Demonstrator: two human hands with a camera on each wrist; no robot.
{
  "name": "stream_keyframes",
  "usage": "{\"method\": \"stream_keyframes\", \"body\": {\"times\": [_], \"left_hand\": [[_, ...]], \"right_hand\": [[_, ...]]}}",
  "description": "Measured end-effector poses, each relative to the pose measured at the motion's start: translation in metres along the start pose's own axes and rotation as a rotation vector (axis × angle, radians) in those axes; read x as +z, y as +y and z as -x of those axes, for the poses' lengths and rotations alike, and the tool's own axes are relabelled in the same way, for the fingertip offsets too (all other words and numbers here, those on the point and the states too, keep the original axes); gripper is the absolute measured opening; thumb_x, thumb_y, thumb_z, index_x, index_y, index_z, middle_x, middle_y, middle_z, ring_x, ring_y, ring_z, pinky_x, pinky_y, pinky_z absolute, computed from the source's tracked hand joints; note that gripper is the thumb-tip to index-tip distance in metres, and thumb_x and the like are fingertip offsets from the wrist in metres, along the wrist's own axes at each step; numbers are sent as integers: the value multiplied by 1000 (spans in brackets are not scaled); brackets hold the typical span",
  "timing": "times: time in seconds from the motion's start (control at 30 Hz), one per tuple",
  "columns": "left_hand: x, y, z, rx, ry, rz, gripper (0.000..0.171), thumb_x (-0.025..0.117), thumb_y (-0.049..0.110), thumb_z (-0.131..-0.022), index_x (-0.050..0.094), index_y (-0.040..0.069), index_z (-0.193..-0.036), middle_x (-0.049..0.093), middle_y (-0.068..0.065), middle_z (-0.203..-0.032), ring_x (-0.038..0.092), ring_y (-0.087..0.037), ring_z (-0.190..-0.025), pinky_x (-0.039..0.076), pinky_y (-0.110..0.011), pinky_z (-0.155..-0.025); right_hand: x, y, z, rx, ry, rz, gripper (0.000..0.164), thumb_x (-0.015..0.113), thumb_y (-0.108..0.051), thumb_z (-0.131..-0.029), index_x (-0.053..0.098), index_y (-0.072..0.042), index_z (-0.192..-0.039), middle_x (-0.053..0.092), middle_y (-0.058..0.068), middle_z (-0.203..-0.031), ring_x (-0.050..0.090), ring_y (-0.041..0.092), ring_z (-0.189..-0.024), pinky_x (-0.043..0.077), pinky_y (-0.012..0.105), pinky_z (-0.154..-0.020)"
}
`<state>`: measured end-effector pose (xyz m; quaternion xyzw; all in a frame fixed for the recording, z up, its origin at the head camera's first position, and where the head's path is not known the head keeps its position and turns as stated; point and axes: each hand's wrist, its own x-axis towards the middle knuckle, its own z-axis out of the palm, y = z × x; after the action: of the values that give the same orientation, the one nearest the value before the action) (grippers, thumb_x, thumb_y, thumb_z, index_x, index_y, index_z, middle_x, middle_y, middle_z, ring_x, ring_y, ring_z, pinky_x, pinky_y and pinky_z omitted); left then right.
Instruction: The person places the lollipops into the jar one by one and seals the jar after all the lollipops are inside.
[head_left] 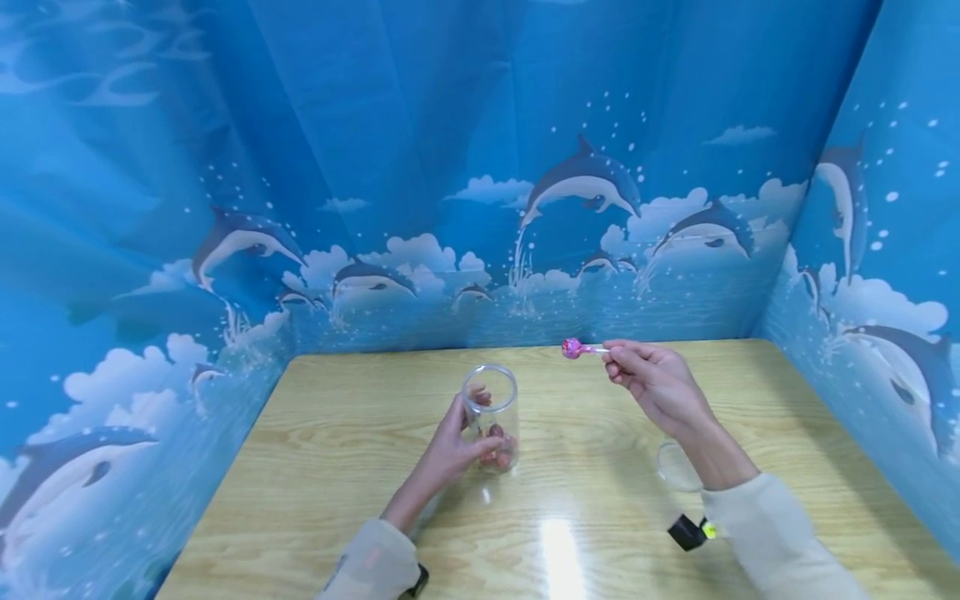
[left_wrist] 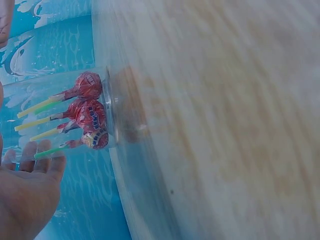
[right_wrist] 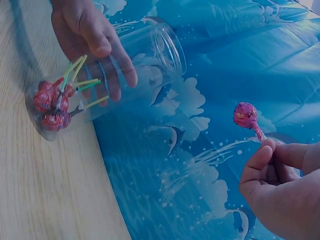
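Note:
A clear jar (head_left: 491, 421) stands on the wooden table, with several red-wrapped lollipops (left_wrist: 92, 112) inside, heads down and yellow and green sticks up. My left hand (head_left: 456, 442) holds the jar from its left side, thumb in front and fingers around the back. To the right of the jar and above the tabletop, my right hand (head_left: 656, 383) pinches the stick of a pink-wrapped lollipop (head_left: 572, 348) between thumb and fingertips. In the right wrist view this lollipop (right_wrist: 245, 115) points up, apart from the jar (right_wrist: 145, 65), whose mouth is uncovered.
A clear round lid (head_left: 678, 465) lies on the table (head_left: 360, 417), partly behind the right forearm. A small black block (head_left: 686, 533) with a yellow-green piece shows beside the right sleeve. Blue dolphin-print curtains (head_left: 420, 167) enclose the table's back and sides.

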<state>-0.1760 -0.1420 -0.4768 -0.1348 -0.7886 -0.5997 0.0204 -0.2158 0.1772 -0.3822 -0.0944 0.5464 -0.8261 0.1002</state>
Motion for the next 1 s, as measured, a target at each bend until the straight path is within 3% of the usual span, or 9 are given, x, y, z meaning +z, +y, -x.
{"method": "stream_keyframes", "body": {"times": [0.43,0.73,1.0], "left_hand": [[-1,0,0,-26,11,-8,81,88,12,-81,43,10,-149,54,-22,-145,50,-42,-135,33,-61,-118],[-1,0,0,-38,19,10,81,87,5,-80,44,9,-149,53,-25,-145,50,-41,-135,32,-60,-119],[1,0,-1,-33,11,6,81,87,10,-81,43,8,-149,52,-25,-145,49,-43,-136,32,-62,-118]], "right_hand": [[28,10,-4,10,-68,36,16,63,-12,-104,73,-3,-112,71,6,-100,63,12,-83,57,20,-72],[55,21,-13,32,-104,54,26,62,-9,-105,65,9,-124,70,8,-98,62,12,-82,57,20,-71],[69,26,-17,37,-145,71,25,59,-8,-106,65,8,-124,68,8,-97,61,13,-81,56,20,-71]]}}
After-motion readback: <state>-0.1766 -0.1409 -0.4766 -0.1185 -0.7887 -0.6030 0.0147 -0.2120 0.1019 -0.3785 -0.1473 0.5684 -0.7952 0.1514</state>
